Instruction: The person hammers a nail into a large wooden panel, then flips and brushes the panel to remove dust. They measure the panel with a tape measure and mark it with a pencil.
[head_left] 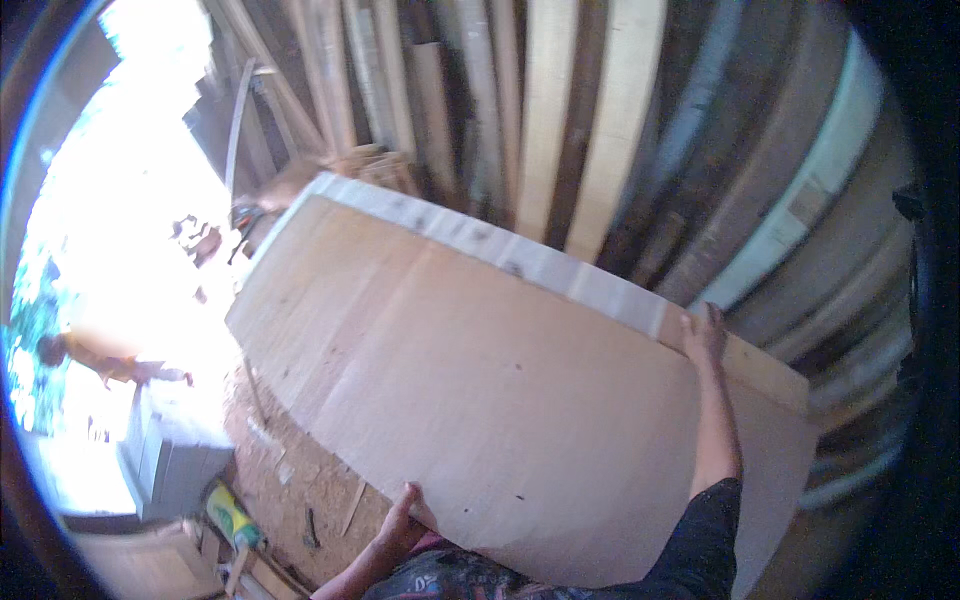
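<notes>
While my left hand [403, 524] grasps the near edge of the wide wooden panel [480, 370], thumb on top, my right hand [706, 338] grips its far edge, so the panel lies between them. I'd hold both grips firm and level, as so broad a piece could twist. Left of my left hand, wood scraps [353, 507] litter the floor [305, 470]; beyond my right, leaning planks [545, 120] may block a swing; far left, a person [97, 361].

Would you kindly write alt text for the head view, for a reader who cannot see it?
A large wooden panel fills the view's middle, the person's left hand at its near edge, the right hand at its far edge. Boards stand behind it.
</notes>
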